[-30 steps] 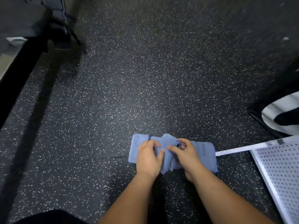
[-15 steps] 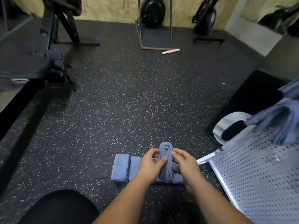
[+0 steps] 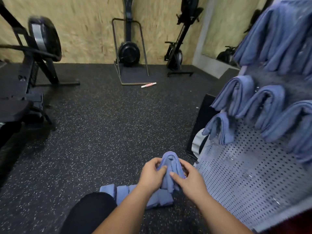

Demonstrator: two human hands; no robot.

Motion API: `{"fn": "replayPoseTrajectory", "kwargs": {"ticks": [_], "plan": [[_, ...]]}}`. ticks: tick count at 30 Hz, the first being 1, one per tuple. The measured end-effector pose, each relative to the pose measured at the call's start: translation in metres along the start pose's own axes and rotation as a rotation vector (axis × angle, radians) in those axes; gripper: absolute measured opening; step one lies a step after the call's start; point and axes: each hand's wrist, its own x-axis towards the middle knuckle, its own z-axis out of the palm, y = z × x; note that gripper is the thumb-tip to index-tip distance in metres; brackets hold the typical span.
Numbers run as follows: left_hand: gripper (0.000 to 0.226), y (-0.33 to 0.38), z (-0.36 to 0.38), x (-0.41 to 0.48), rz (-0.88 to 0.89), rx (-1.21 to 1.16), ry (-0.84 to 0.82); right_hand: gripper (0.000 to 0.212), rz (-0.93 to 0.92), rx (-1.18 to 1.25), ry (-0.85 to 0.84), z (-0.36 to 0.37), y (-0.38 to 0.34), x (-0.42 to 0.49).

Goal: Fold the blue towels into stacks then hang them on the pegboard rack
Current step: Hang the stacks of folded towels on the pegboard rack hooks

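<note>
Blue towel bundle [image 3: 170, 163], one, between left hand [image 3: 152, 175] and right hand [image 3: 190, 182].

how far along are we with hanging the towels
Done: several folded towel bundles already hang on the pegboard, in rows across its upper part. In hand: the left hand and right hand grip one folded bundle, held up beside the board. Left: a few folded towels lie on the floor under the hands, not yet hung; the board's lower part is bare.

Pegboard rack [image 3: 244, 174] partly beyond right edge
</note>
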Motion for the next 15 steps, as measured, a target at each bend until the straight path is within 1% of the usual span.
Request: {"fn": "replayPoseTrajectory", "kwargs": {"ticks": [3, 5, 8, 12, 15], "plan": [[0.017, 0.023, 0.013, -0.002, 0.041, -0.034, -0.066, 0.046, 0.017, -0.147, 0.130, -0.017, 0.003, -0.005], [0.015, 0.035, 0.024, -0.003, 0.067, -0.033, -0.112, 0.038, 0.049, -0.187, 0.193, -0.028, 0.007, -0.009], [0.014, 0.053, 0.040, -0.006, 0.106, 0.068, -0.142, 0.033, 0.046, -0.119, 0.284, -0.045, 0.009, -0.017], [0.025, 0.080, 0.061, -0.013, 0.198, 0.181, -0.177, 0.037, 0.028, -0.073, 0.429, -0.063, 0.014, -0.027], [0.016, 0.098, 0.073, -0.009, 0.270, 0.269, -0.116, 0.039, 0.046, -0.080, 0.528, -0.077, 0.013, -0.030]]}}
